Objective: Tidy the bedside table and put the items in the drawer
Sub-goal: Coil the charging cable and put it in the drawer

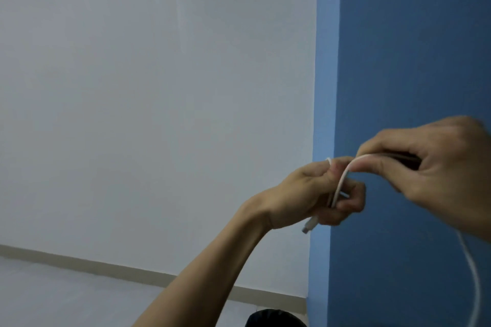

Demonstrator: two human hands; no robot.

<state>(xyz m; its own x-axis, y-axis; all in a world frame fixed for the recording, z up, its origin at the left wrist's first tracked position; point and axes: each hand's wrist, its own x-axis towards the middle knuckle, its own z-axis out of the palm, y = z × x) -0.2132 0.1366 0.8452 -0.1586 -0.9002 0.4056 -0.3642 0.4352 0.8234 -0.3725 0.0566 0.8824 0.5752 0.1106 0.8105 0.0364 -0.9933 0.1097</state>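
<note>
We held the cable (341,186) up between both hands, in front of a pale wall (159,87) and a blue wall (411,48). Our left hand (313,194) was curled tight round a few turns of it, and the plug (307,228) stuck out just below the heel of that grip. Our right hand (435,164) pinched the cable between thumb and fingertips, just beside the left knuckles. From under that pinch the loose length hung down and ran out of view below.

We judged the step to be winding the cable into a small bundle, with a fair length left to take up. To do it well, we thought the pinch should let the slack slide through under light tension, so that each new turn lay flat beside the one before it on the left fingers, without crossing or twisting. The left grip needed to stay firm on the plug, or the first turns would spring loose. The last stretch could go round the middle of the bundle to bind it.

Neither the bedside table nor the drawer was in view, so we could not tell how far the bundle had to travel.
</note>
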